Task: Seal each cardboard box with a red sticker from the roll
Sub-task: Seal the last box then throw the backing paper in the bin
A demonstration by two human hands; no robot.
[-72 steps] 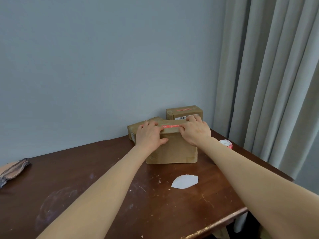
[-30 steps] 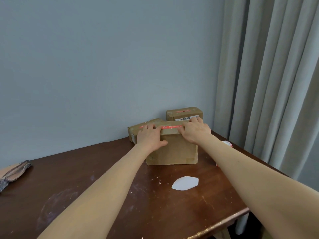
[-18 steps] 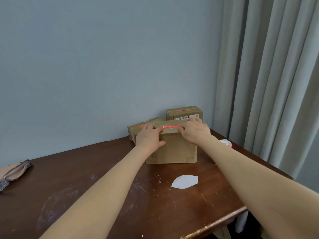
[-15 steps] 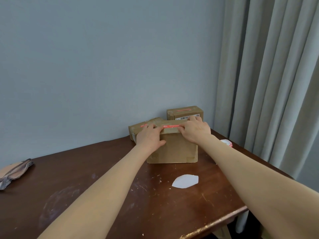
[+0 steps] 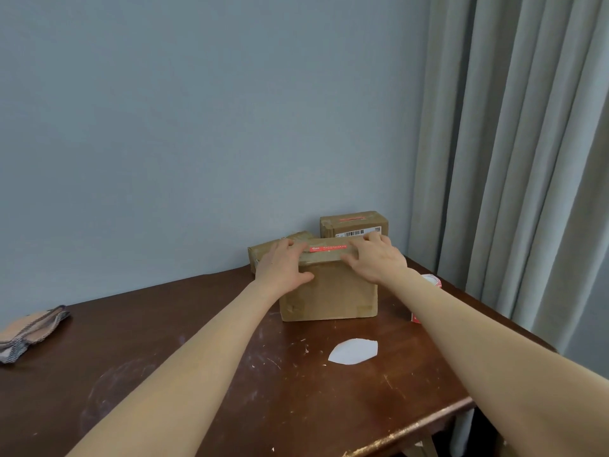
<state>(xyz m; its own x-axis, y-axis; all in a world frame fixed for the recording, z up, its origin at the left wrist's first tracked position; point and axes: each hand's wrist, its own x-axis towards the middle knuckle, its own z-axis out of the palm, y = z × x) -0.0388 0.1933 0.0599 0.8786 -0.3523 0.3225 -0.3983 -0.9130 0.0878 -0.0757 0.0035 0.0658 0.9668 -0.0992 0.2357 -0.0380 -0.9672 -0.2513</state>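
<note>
On top of the front box (image 5: pixel 328 290), a red sticker (image 5: pixel 328 248), little changed from a moment ago. Left hand (image 5: pixel 283 268) and right hand (image 5: pixel 375 260) still flat, fingers spread, pressing its ends. Right of the box, the roll (image 5: pixel 431 280); behind, two more boxes (image 5: pixel 353 224).

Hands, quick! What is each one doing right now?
Left hand: open, fingers flat on the front box, thumb on its face.
Right hand: open, pressing the red sticker down on top.

Two rear boxes (image 5: pixel 354 223) crowd the wall; the tabletop (image 5: pixel 164 341) left lies open.
</note>
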